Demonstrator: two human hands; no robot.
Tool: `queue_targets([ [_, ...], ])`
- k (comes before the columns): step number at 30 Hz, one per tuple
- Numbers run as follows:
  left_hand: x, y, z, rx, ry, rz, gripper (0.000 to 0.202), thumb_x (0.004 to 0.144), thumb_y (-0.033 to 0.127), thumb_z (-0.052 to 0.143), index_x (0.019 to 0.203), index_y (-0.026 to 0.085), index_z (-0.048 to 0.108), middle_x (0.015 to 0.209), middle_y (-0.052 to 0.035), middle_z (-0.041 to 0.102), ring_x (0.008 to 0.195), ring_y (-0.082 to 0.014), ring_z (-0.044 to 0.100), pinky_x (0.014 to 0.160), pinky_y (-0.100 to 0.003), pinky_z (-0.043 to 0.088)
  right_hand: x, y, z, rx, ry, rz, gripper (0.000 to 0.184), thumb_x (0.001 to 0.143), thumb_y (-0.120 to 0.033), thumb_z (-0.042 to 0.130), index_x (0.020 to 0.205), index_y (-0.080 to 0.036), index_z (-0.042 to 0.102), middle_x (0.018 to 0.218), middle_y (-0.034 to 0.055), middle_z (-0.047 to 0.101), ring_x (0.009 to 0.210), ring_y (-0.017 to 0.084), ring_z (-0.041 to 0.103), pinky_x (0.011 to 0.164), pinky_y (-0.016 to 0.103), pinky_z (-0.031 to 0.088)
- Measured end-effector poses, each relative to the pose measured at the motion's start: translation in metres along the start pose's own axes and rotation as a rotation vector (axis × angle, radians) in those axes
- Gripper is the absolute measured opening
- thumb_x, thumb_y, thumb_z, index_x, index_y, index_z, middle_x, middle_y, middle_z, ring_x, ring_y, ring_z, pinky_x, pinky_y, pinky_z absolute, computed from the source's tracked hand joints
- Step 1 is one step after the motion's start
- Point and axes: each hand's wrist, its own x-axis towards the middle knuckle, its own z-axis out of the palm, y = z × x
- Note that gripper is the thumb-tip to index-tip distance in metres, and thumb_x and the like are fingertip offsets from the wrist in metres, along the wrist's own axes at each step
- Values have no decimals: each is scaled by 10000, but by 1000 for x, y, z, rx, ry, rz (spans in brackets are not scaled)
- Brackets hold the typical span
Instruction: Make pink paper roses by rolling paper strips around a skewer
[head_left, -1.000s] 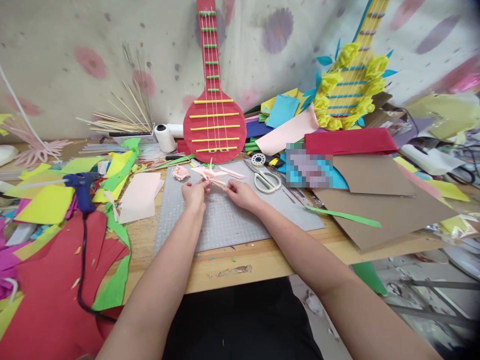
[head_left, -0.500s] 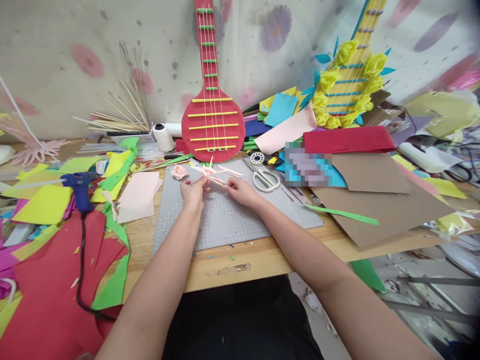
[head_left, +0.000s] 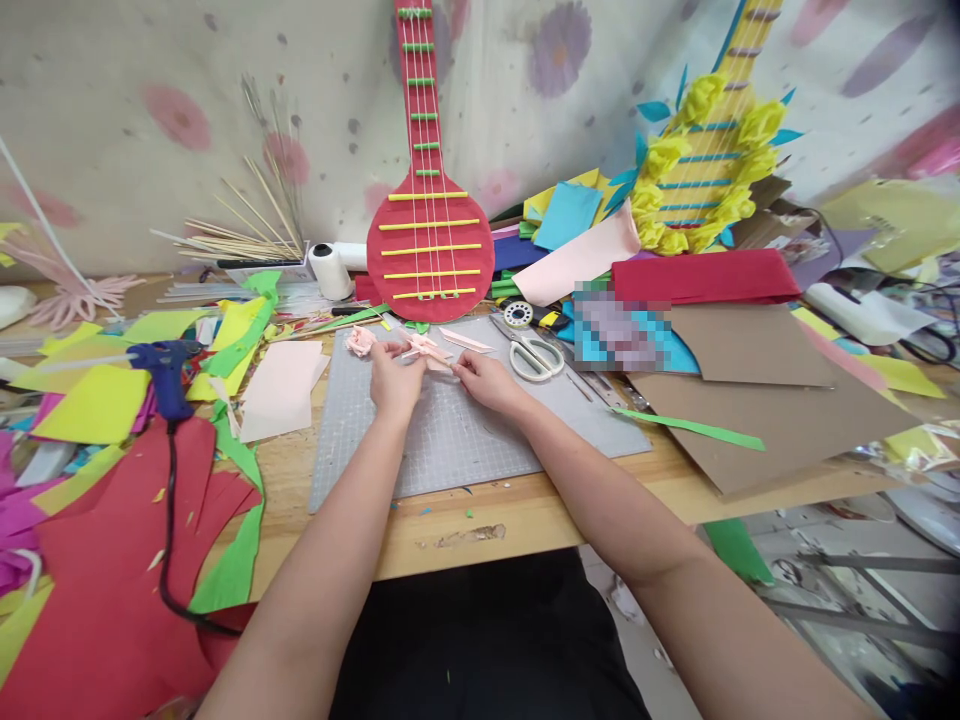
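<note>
Flanking the held pink paper (head_left: 427,347): scissors (head_left: 523,343), crumpled pink rosette (head_left: 361,341).

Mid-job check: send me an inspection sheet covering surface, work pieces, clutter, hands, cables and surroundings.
Surface: grey gridded cutting mat on a light wooden table; small scraps near the table's front edge.
Work pieces: pale-pink folded paper piece and crumpled pale-pink paper rosette, at the mat's far side.
Clutter: white-handled metal scissors on the mat; red paper sheets left, flat brown cardboard right.
Hands: left hand and right hand both hold the folded piece.
Cables: black cable from blue glue gun across the red paper.
Surroundings: red round-bodied instrument model before a floral backdrop.
</note>
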Motion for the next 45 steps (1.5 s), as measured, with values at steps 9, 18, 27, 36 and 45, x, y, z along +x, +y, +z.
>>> queue_targets([
  [9,0,-9,-2,245,59,225,358,640,189,652,893,214,401,866,-21,639,842,-195,593,769,-335,433,0,6,1,3,13,-17,187,846,-316,433,794,-170,538,651,-4,583,606,114,488,565,216,303],
  [18,1,-12,1,174,-3,258,235,692,175,573,826,224,387,750,20,596,706,-159,590,682,-288,432,2,10,1,-24,102,-53,218,850,-325,399,848,-168,549,743,15,598,671,134,503,603,232,320],
  [27,3,-13,3,44,-33,231,221,685,156,591,806,217,418,770,14,596,674,-130,578,644,-252,437,7,11,-1,21,90,19,237,849,-316,389,783,-166,561,725,11,583,709,132,506,649,233,342],
  [36,1,-12,6,-93,-66,198,235,670,122,593,801,208,417,802,-6,637,648,-107,574,637,-231,446,11,20,-3,137,70,30,254,827,-344,411,735,-158,557,662,-16,537,641,108,458,607,221,314],
  [45,1,-12,9,-163,-45,118,243,664,136,605,796,205,414,801,-4,635,642,-100,595,636,-220,454,9,16,-4,133,37,40,307,847,-355,380,747,-151,586,610,-18,517,582,104,442,567,216,307],
])
